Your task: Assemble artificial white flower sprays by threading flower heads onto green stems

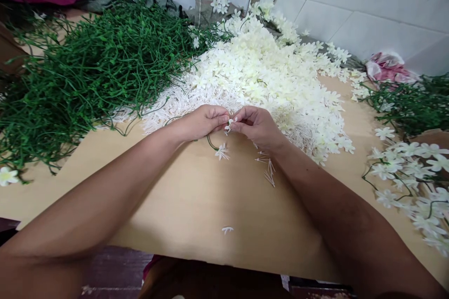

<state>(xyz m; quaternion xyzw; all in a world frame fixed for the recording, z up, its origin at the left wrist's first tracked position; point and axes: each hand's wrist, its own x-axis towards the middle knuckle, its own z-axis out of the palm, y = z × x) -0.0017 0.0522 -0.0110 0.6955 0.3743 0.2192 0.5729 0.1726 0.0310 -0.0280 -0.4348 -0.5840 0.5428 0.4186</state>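
Note:
My left hand (203, 122) is closed in a pinch on a green plastic stem (211, 143), which curves down below the fingers. A small cluster of white stamens (221, 152) hangs at that stem's lower end. Close beside it, the fingertips of my right hand (259, 127) pinch a small white flower piece (229, 124) against the stem's upper end. The fingers partly hide where the two pieces meet. Just beyond both hands lies a large heap of white artificial flower heads (259, 65), with a band of thin white stamens (168, 105) along its near left side.
A big pile of green stems (105, 56) covers the left, with more stems (407, 107) at far right. Several assembled white flowers (417, 173) lie at right. Loose stamens (269, 173) and a white bit (227, 229) rest on the cardboard (182, 210). A tiled wall (336, 4) stands behind.

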